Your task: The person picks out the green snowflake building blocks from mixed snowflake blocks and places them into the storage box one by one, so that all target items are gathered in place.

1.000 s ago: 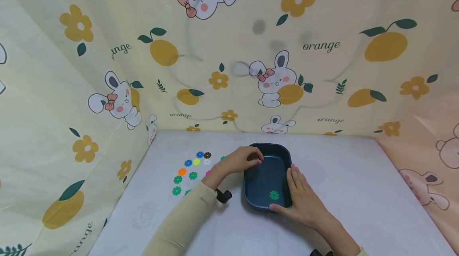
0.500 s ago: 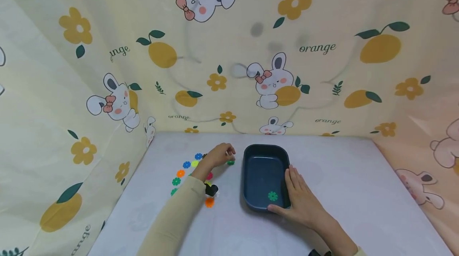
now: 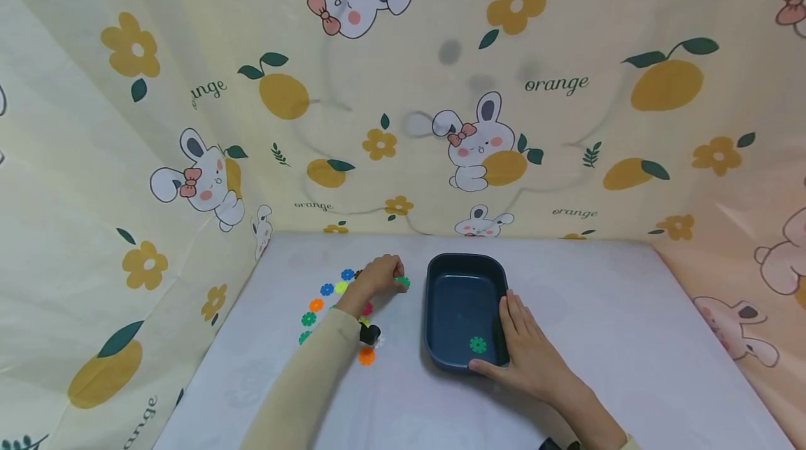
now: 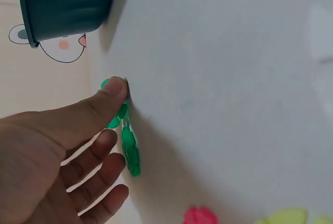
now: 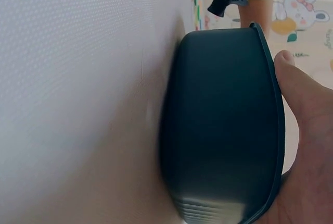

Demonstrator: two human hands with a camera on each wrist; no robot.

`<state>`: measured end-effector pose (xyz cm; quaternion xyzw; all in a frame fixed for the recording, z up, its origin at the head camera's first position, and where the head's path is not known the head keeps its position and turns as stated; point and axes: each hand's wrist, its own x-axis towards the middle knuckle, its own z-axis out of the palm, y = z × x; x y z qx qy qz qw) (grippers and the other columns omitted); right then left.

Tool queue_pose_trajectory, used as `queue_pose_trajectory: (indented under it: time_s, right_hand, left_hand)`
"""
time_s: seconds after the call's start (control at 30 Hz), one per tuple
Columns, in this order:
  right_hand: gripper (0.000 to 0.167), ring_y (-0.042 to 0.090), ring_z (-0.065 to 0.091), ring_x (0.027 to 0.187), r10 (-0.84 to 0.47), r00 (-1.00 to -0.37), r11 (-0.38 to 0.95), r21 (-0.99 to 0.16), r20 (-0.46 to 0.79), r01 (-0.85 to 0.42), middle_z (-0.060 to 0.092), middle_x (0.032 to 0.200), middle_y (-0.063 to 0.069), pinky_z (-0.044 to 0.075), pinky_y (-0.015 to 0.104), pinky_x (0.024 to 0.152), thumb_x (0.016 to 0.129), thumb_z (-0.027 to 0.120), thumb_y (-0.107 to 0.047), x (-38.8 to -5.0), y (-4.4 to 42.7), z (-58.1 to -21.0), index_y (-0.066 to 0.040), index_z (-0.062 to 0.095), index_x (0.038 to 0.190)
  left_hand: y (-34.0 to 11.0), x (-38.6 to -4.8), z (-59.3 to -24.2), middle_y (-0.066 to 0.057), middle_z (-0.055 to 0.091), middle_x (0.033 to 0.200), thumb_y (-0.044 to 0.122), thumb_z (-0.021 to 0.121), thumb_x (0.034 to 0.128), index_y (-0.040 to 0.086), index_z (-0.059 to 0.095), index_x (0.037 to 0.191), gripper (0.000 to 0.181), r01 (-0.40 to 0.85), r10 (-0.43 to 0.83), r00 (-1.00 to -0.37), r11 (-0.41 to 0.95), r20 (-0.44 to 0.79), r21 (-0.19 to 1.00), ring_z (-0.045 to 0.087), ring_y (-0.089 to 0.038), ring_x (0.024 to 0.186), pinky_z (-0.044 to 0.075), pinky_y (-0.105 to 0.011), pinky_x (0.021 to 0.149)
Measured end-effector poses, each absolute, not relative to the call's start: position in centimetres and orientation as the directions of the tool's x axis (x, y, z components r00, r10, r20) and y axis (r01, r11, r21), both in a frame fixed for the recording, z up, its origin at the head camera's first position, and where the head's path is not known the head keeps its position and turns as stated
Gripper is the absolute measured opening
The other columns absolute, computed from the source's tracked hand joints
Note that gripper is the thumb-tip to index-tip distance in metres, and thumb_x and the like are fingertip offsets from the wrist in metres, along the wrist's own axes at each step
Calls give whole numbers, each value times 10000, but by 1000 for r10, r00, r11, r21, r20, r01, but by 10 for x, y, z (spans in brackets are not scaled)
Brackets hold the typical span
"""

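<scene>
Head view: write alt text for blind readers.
A person's left hand touches a green flower-shaped disc at a white table while the right hand rests against a dark blue rectangular tray holding another green disc. Multicoloured flower-shaped discs lie to the left.

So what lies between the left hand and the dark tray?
In the head view, a green flower piece at the left hand; then bare table up to the dark tray.
</scene>
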<state>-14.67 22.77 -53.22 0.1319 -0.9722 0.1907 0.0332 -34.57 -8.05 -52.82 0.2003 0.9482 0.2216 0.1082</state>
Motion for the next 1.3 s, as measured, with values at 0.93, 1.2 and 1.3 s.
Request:
queue_pose_trajectory:
  time_s: [0.93,1.2,1.3]
  right_hand:
    - [1375,431,96,1643,-234,-970,897,-368,71,-244,75,1774,250,208,637,1278,811,679,-870,-149,227,-529,79,173,1669]
    - [1360,440,90,1641,-238,-969,892,-380,65,-245,68,1772,260,205,643,1275,823,701,-840,-149,227,-530,89,173,1665]
    - [1365,441,92,1640,-237,-969,894,-376,67,-245,72,1772,259,205,645,1274,820,691,-852,-150,227,-529,87,174,1665]
  left_hand:
    - [-38,-309,-472,-7,716,1031,82,735,1025,105,732,1122,100,420,564,-825,559,43,715,664,-135,902,570,-271,817]
    - [-11,-300,-480,28,740,1019,78,735,1024,118,758,1133,118,489,660,-750,523,31,699,642,-75,883,551,-208,782]
    - [0,-299,-484,38,738,1011,86,736,1025,131,768,1118,109,517,688,-726,521,24,679,628,-58,873,540,-185,779]
